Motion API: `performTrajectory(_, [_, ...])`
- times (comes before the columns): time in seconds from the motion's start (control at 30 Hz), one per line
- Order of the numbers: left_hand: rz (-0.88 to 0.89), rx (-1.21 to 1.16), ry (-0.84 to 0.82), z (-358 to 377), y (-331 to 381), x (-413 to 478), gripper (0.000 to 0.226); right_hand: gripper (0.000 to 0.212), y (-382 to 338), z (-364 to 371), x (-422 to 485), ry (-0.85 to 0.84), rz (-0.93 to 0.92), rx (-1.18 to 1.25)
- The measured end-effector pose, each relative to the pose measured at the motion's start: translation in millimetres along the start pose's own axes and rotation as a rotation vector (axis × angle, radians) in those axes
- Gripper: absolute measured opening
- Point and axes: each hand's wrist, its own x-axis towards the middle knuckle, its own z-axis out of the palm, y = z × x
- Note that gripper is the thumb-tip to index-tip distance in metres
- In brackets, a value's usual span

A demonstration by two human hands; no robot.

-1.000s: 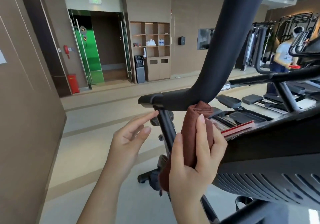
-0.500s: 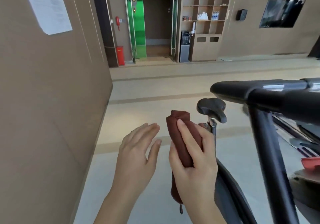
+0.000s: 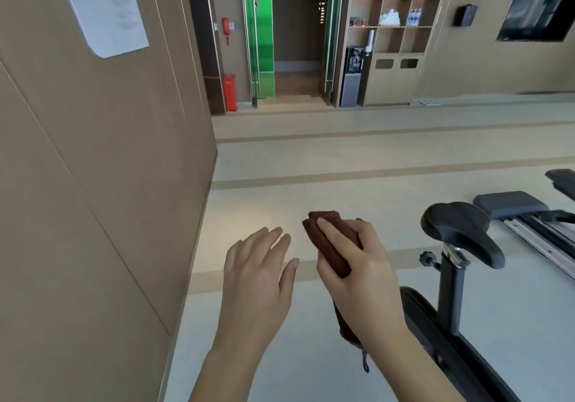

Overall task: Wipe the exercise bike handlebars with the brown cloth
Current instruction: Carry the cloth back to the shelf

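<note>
Right hand: right hand (image 3: pixel 361 274) closed around the brown cloth (image 3: pixel 329 249), back of hand toward the camera, index finger laid along the cloth's upper face.
Left hand: left hand (image 3: pixel 258 274) open, holding nothing, fingers together and slightly curved, palm down; just beside the right hand, not touching the cloth.
Cloth: folded into a thick, soft-looking roll, dark reddish brown, matte nap. Rounded folded end sticks out above the fingers; a limp tail hangs below the wrist, ending in a small loop or tag.
Cloth position: held in the air over the floor, left of the bike seat and well apart from it.
Bike seat: bike seat (image 3: pixel 460 230) black, padded, smooth with a stitched seam, on a dark seat post (image 3: pixel 451 289) with a bright metal clamp and a small knob at its left.
Bike frame: curved black housing (image 3: pixel 435 333) runs down behind the right forearm.
Handlebars: outside the view.
Floor: floor (image 3: pixel 342 165) smooth, pale, with darker tan bands.
Wall: brown panelled wall (image 3: pixel 93 183) at left, flat matte, a white paper sheet (image 3: pixel 102 6) stuck high up.
</note>
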Motion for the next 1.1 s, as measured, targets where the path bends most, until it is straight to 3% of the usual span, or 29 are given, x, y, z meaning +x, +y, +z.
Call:
performTrajectory(0.2, [-0.030, 0.008, 0.079, 28, -73, 62, 0.028, 0.045, 10, 61, 63, -0.036, -0.005, -0.063])
performTrajectory(0.37, [0.022, -0.040, 0.039, 78, -105, 103, 0.027, 0.041, 44, 106, 107, -0.032, 0.061, -0.056])
performTrajectory(0.57, [0.095, -0.051, -0.046, 160, -135, 183, 0.027, 0.044, 115, 162, 177, 0.003, 0.187, 0.011])
performTrajectory(0.9, [0.241, -0.084, -0.125, 293, -155, 384, 0.027, 0.043, 238, 219, 369, 0.139, 0.216, -0.061])
performTrajectory(1.1, [0.234, -0.110, -0.147, 368, -186, 468, 0.027, 0.039, 293, 274, 453, 0.066, 0.203, -0.137])
